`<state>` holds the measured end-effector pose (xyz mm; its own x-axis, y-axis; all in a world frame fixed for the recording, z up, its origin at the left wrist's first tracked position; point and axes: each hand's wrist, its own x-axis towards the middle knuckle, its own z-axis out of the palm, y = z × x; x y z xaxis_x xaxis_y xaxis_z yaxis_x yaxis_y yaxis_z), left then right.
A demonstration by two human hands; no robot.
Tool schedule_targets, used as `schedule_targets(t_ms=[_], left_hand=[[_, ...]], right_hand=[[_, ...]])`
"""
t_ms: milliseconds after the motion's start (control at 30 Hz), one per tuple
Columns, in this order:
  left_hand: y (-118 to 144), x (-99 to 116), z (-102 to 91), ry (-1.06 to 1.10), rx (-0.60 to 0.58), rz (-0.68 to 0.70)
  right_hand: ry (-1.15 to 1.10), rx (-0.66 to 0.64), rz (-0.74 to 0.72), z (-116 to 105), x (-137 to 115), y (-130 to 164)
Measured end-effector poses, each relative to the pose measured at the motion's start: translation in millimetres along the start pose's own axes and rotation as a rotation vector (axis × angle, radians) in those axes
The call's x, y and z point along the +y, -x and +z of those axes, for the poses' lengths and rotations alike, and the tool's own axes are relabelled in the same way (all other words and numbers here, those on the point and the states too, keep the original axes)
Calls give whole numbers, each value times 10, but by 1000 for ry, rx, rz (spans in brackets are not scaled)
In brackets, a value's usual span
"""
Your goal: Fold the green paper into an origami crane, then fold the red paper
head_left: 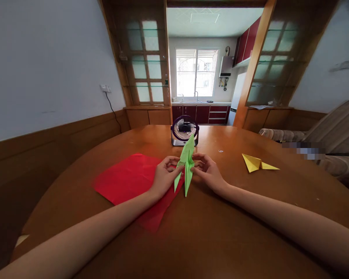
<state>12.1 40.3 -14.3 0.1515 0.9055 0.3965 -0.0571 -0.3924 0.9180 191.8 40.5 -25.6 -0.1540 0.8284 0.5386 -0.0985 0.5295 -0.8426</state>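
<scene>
round wooden table fills the lower view, bare arms reaching in from both bottom corners. red paper sheet lies flat on it left of centre, its near corner running under the left forearm. small desk fan stands upright at the far side, directly behind the work. yellow folded paper rests on the table well apart to the right, untouched. green folded paper, long and pointed, is held upright between the two hands above the table near the red sheet's right edge, upper tip crossing in front of the fan, lower points hanging toward the wood. left hand closed on its left side, thumb and fingers pinching the fold at mid-height. right hand closed on the right side, fingertips pinching the same waist. risks, as judged: both grips sit on a narrow waist, so uneven pull could tear the paper or skew the crease; squeezing too hard could crush the thin lower points; if the fan is running (cannot tell), its draught could flutter the upper tip and throw the fold off; a forearm dragging across the red sheet could wrinkle or shift it.
</scene>
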Motion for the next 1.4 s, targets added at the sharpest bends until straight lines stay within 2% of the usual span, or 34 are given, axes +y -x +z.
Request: schedule_targets(t_ms=[133,300,500,733,833,1000,1300,1400], left_hand=[[-1,-37,4,-138,77,89],[28,-1,16,-243,102,119],[59,56,22,-422,64,224],[70,65,12,-528,44,311],[68,55,19,-536,49,298],[39,38,5,-441,42,178],[-55,-4,-57,83,-99,-122],[-70,-10,-67,158,-116,-153]], right_hand=[[54,-1,-22,4,-6,9],[73,-9,-9,0,0,4],[48,30,8,-3,1,-14],[6,64,52,11,18,-26],[4,57,24,8,-1,-16],[-64,37,9,0,-33,2],[-103,34,13,-5,-17,-4],[-109,28,25,-8,0,-6]])
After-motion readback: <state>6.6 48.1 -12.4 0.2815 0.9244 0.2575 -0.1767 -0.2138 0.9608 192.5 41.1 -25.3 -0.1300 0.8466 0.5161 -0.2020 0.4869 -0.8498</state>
